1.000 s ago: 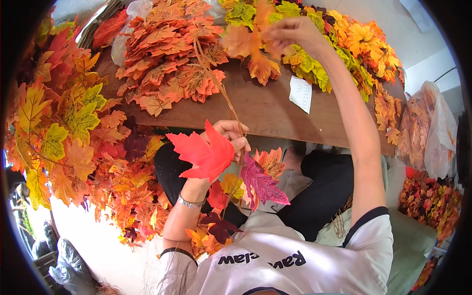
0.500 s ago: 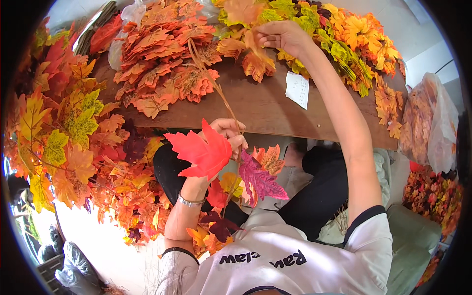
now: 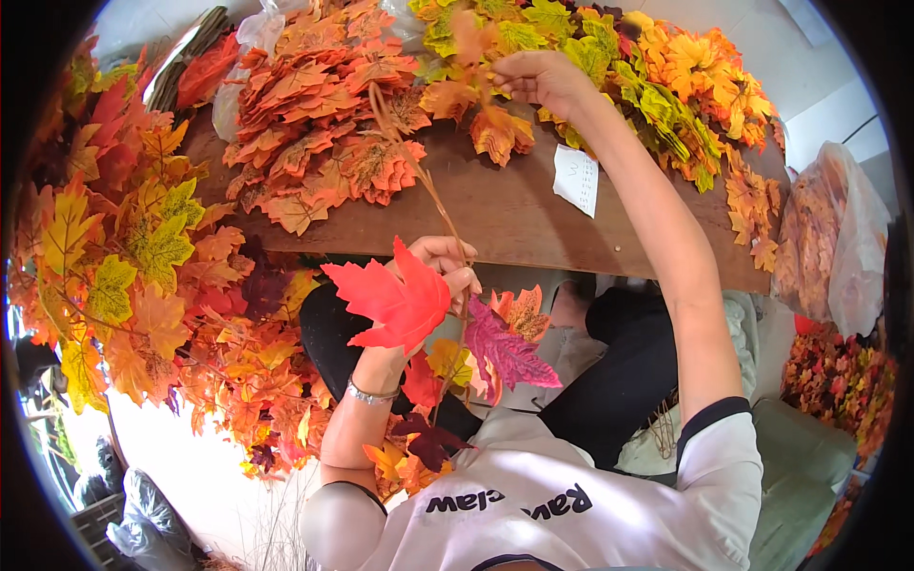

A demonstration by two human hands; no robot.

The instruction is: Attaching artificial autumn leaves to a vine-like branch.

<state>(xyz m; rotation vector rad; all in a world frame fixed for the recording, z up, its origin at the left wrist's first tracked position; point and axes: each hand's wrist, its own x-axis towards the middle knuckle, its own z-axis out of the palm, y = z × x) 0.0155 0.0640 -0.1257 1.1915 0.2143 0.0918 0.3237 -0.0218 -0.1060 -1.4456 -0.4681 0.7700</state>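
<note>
Two hands grip leaf stems above a leaf-heaped brown table (image 3: 514,214), left hand (image 3: 447,271), right hand (image 3: 543,78).

The worktop (image 3: 514,214) across the upper middle of the frame is brown wood, matt and smooth. On it lies a white paper slip (image 3: 577,178), flat and dull. The red leaf (image 3: 395,300) at centre looks like thin cloth, matt with pressed veins; the purple leaf (image 3: 509,352) beside it has the same dry, fabric finish. The thin stem (image 3: 428,181) looks like tan, stiff wire or plastic. At the right edge a clear plastic bag (image 3: 843,238) is glossy and crinkled. The bracelet (image 3: 371,392) on the wrist, lower centre, is shiny metal
</note>
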